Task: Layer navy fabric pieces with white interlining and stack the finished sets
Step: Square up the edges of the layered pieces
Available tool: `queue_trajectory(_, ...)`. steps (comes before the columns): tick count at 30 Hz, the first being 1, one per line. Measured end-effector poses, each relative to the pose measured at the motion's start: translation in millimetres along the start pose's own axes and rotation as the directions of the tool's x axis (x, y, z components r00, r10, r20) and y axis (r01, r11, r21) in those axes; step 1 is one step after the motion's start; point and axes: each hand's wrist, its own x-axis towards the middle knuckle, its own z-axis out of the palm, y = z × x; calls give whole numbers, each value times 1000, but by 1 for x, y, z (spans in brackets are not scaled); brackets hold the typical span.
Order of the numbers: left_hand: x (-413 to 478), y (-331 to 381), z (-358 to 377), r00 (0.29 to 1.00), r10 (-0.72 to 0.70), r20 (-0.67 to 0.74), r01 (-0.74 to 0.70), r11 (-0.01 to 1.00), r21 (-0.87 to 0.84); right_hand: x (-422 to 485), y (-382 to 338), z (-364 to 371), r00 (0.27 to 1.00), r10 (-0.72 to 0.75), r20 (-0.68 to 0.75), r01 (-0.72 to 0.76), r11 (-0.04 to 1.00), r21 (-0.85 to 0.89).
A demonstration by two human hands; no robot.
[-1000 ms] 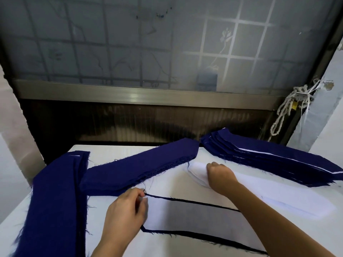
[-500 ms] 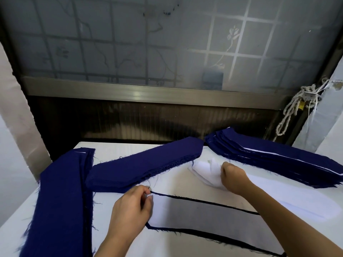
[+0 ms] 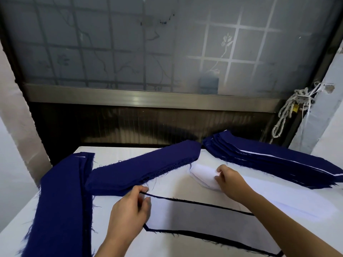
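At nine o'clock a long stack of navy fabric strips point(image 3: 63, 197) is laid. At six, a navy piece topped with white interlining point(image 3: 204, 217) is pinched at its corner by the left hand point(image 3: 130, 214). At two, a white interlining pile point(image 3: 202, 173) is gripped at its end by the right hand point(image 3: 230, 180).

Navy fabric stacks point(image 3: 141, 173) lay on a white worktop point(image 3: 185, 243) beside white interlining point(image 3: 278, 204); the frosted window point(image 3: 130, 43) showed a grid pattern.
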Motion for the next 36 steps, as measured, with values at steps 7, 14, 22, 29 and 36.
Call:
queue_trajectory(7,0,-2,1,1000,-1,-9,1,1000,-7,19,0,22,999,30,-13,-32,962,-271)
queue_trajectory(14,1,-5,3,1000,10,-15,-10,1000,16,23,10,18,992,104,71,-82,959,-271)
queue_trajectory(22,2,-4,3,1000,17,-6,-16,999,37,12,17,-8,977,202,71,-207,976,72)
queue_trajectory(29,2,-2,2,999,36,-5,-36,999,40,-9,-22,-39,999,-30,-10,31,995,94)
queue_trajectory(36,1,1,1,964,256,-76,-256,967,7,-58,-99,-22,939,-341,-32,343,934,100)
